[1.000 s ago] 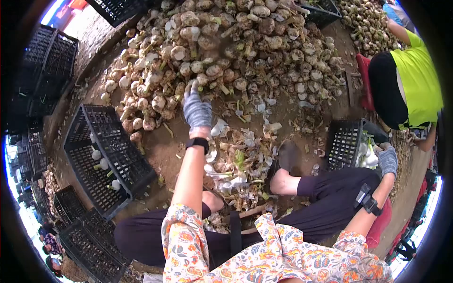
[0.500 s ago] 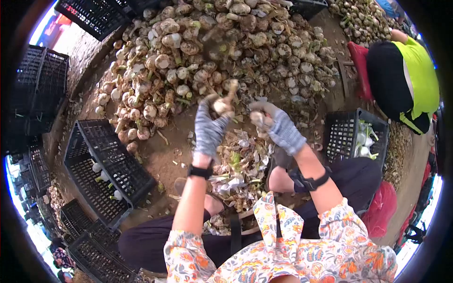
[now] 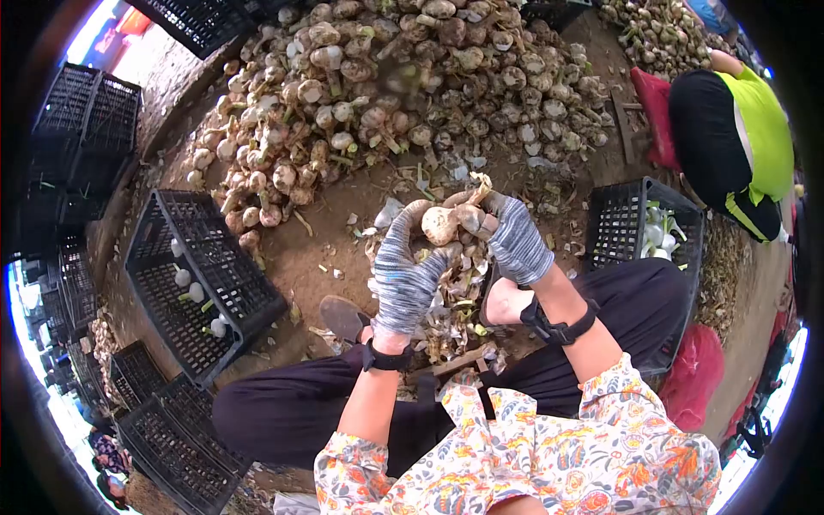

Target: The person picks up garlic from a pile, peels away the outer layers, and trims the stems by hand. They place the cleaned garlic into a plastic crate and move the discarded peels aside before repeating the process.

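Observation:
A garlic bulb [image 3: 439,226] with its root end towards me sits between my two gloved hands, above a litter of peeled skins [image 3: 455,300]. My left hand [image 3: 405,279], in a grey striped knit glove, is closed round the bulb's left side, thumb below and fingers above. On the other side, my right hand [image 3: 519,240] in a matching glove pinches at the bulb's right side and stem, and the dry stem top pokes up over its fingers. Beyond my hands lies a large pile of untrimmed garlic bulbs [image 3: 343,112].
A black crate [image 3: 227,283] with a few white bulbs leans at my left; another crate [image 3: 614,227] with cleaned garlic stands at my right. Stacked crates [image 3: 86,129] line the far left. A person [image 3: 730,137] in a yellow-green top sits to the right, near a red mesh sack [image 3: 695,378].
Both hands have come closer to me and together, my left moving right and down. My right hand has joined my left at the garlic bulb, now turned root end towards me.

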A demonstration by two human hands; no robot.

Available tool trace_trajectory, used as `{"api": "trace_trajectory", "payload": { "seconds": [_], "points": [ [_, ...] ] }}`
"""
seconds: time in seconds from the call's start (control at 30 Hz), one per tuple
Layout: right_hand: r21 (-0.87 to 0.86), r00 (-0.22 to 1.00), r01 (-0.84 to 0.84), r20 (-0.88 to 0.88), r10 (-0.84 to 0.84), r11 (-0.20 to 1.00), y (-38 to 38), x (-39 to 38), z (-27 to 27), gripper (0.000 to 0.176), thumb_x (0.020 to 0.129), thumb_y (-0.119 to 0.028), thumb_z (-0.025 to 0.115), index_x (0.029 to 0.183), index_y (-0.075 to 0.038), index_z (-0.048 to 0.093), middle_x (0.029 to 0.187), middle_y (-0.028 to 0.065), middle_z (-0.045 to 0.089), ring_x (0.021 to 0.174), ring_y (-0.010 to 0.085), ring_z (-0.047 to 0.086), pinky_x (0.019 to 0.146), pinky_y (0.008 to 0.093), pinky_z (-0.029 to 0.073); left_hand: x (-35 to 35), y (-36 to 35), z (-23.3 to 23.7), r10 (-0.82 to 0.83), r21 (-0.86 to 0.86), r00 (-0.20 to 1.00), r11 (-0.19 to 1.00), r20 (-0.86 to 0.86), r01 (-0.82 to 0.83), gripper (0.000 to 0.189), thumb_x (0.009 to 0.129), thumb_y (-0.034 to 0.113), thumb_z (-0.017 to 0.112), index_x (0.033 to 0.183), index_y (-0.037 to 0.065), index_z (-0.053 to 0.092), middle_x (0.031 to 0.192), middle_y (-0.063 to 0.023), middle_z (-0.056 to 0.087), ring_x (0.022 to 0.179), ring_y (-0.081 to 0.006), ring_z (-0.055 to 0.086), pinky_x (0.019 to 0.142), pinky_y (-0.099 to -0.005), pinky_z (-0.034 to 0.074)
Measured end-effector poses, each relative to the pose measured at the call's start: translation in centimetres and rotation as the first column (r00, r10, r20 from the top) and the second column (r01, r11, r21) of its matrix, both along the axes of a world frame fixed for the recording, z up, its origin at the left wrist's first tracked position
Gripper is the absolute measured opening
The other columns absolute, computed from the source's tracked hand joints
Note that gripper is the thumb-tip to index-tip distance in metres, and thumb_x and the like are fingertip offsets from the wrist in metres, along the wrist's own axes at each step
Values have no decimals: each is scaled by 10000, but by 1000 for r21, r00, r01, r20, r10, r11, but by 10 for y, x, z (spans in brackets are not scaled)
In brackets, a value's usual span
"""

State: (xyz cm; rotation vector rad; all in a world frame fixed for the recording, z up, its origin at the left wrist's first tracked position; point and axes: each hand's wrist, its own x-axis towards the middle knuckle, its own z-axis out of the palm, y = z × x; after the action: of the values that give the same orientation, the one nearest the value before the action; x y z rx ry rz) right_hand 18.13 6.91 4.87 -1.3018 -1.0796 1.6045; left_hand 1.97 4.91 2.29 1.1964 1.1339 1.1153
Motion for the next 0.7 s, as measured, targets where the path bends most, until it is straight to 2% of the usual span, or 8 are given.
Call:
{"api": "trace_trajectory", "payload": {
  "seconds": [0.1, 0.13, 0.23, 0.43, 0.53, 0.57, 0.6, 0.7],
  "points": [
    [-28, 994, 14, -112, -17, 1000, -5, 0, 2, 245, 854, -153, 599, 1019, 27, 587, 890, 43, 627, 823, 88, 560, 739, 243, 484, -1, -4, 13, 1, -142, 986, 990, 167, 23, 581, 684, 16, 736, 1199, -8, 468, 1097, -93, 563, 1016, -164, 542, 896, -294, 453],
    [108, 1000, -6, -29, 9, 994, -6, -1, -8, 260, 861, -192, 575, 1018, 13, 599, 910, 55, 627, 808, 90, 569, 719, 237, 476, -1, -5, 15, 11, -187, 976, 982, 216, 30, 579, 694, 52, 745, 1201, -10, 471, 1070, -96, 578, 1004, -164, 549, 892, -296, 454],
    [78, 994, -87, 75, 81, 993, -12, 3, 3, 246, 860, -164, 563, 1029, 13, 593, 917, 54, 623, 832, 97, 562, 756, 247, 468, -7, -7, 18, 9, -249, 934, 965, 357, 86, 582, 737, 114, 723, 1232, -13, 445, 1150, -99, 541, 1014, -166, 538, 901, -298, 439],
    [230, 955, -154, 283, 86, 961, -28, -4, -16, 226, 833, -54, 575, 1045, 21, 561, 955, 57, 599, 866, 106, 550, 774, 261, 464, -2, -13, 7, -2, -285, 952, 954, 307, 94, 510, 863, 318, 576, 1264, 36, 437, 1140, -72, 531, 1030, -145, 499, 871, -271, 421],
    [351, 909, -173, 418, 12, 920, -37, -5, -34, 267, 816, -50, 593, 1067, 26, 543, 984, 91, 604, 877, 150, 574, 793, 286, 468, 12, -16, 4, 141, -273, 952, 960, 272, -64, 461, 845, 449, 534, 1106, 70, 542, 859, -21, 605, 652, -75, 547, 480, -206, 420],
    [348, 909, -173, 418, 13, 921, -40, -3, -41, 267, 816, -50, 593, 1067, 26, 543, 984, 91, 604, 877, 150, 574, 793, 286, 468, 11, -16, -1, 142, -276, 952, 959, 272, -64, 461, 845, 449, 534, 1106, 70, 542, 859, -21, 605, 652, -75, 547, 480, -206, 420],
    [437, 869, -236, 495, -13, 868, -41, -2, -44, 276, 799, -52, 609, 1057, 22, 547, 985, 105, 608, 877, 179, 586, 795, 296, 469, 10, -15, -4, 266, -502, 875, 864, 404, -32, 374, 872, 403, 514, 1049, 77, 559, 835, -14, 594, 665, -87, 546, 535, -222, 439],
    [491, 850, -282, 526, -23, 824, -44, -1, -41, 266, 754, -55, 644, 1000, 17, 576, 951, 133, 623, 885, 247, 606, 791, 324, 472, -1, -13, 0, 326, -749, 865, 657, 381, 82, 408, 880, 503, 439, 822, 132, 600, 584, 24, 524, 423, -100, 436, 377, -253, 336]
  ]
}}
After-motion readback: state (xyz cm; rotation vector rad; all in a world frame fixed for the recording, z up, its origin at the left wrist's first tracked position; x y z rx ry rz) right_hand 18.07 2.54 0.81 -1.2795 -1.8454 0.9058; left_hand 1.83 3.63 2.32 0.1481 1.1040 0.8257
